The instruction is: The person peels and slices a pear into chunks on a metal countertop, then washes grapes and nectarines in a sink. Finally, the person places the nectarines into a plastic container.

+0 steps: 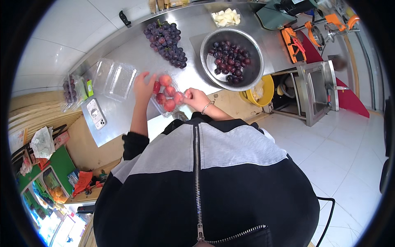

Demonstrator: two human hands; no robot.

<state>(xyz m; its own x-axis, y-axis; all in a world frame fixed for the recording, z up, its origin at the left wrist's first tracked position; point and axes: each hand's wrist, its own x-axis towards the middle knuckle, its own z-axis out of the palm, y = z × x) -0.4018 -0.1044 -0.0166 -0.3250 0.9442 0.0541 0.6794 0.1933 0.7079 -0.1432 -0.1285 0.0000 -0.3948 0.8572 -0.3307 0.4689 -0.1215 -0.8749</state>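
A clear plastic tray (167, 115) with several reddish round fruits (169, 91) lies on the steel counter before me. At its left side is my left hand (144, 85), fingers apart beside a dark red fruit (156, 87); contact is unclear. My right hand (196, 98), with a bangle at the wrist, has its fingertips at the tray's right edge, by a pinkish fruit (178, 98); whether it grips the fruit or the tray rim cannot be told. An empty clear clamshell container (114, 78) lies open to the left.
Dark grapes (166, 41) lie behind the tray. A steel bowl (260, 66) of loose grapes stands right, near a tub of pale chunks (226, 17). Bagged grapes (71, 89) and a phone (96, 114) are left, a knife (124, 18) behind, a yellow bin (268, 92) below the counter.
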